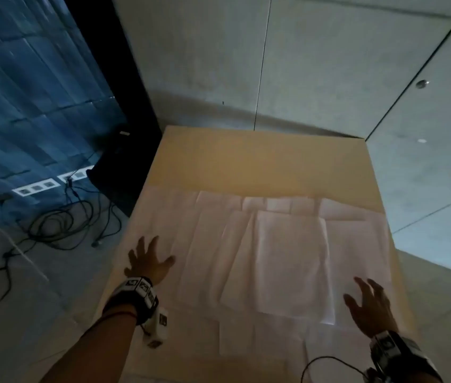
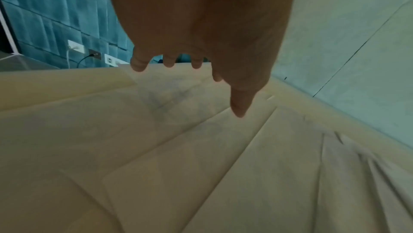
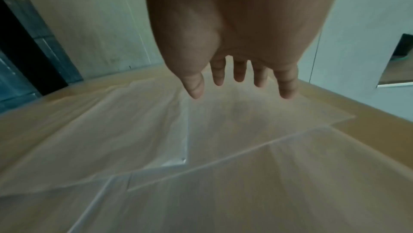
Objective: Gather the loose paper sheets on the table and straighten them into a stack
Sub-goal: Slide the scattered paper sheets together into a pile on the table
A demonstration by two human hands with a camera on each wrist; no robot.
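Head view: left hand (image 1: 146,262) and right hand (image 1: 368,305), fingers spread (holding nothing), at opposite edges of overlapping paper sheets (image 1: 287,261).

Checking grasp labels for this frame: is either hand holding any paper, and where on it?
Nothing is held. The left hand and right hand are spread open over the loose paper sheets on the table, with no fingers curled round an edge.

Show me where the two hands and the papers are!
left hand (image 1: 149,262), head view, on the back of the hand.
right hand (image 1: 369,306), head view, on the back of the hand.
papers (image 1: 290,261), head view, on the middle of the top sheet.
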